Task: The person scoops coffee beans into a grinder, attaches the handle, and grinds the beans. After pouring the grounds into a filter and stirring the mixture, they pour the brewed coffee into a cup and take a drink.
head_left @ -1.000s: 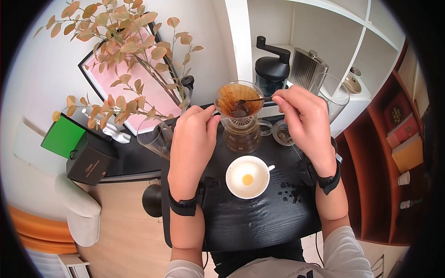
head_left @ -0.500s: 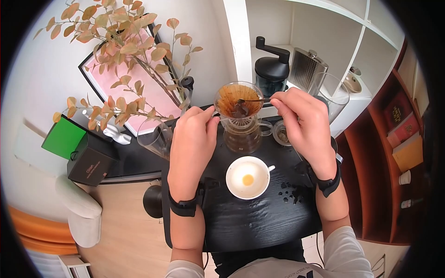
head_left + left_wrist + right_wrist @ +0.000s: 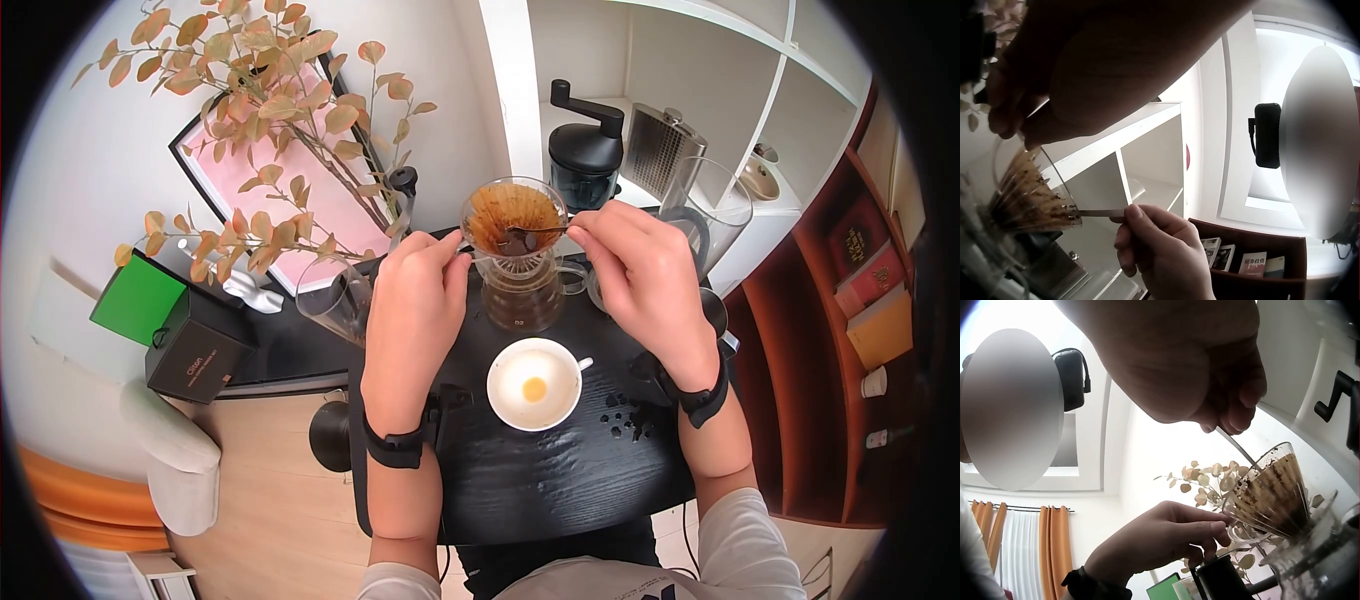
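A clear glass coffee dripper (image 3: 516, 264) sits on a glass server (image 3: 522, 302) in the head view. Inside it a brown-stained paper filter (image 3: 492, 210) holds wet dark grounds. My left hand (image 3: 412, 315) pinches the dripper at its left side with thumb and forefinger, as the right wrist view also shows. Thumb and fingers of my right hand (image 3: 648, 275) pinch the handle of a thin spoon (image 3: 545, 230), which reaches over the dripper's right rim, its tip down in the grounds. Dark liquid stands in the server. Nearer me is a white cup (image 3: 508, 400) with a little yellowish liquid.
Water drops (image 3: 630, 418) spot the black table (image 3: 560, 480). Clear glasses stand at left (image 3: 330, 295) and right (image 3: 725, 215). Behind are a hand grinder (image 3: 586, 150), a metal flask (image 3: 665, 150) and a leafy branch (image 3: 290, 105). A dark box (image 3: 200, 350) lies left.
My right hand has shifted left toward the dripper, bringing the spoon handle with it. The left hand, dripper and cup have stayed in place.
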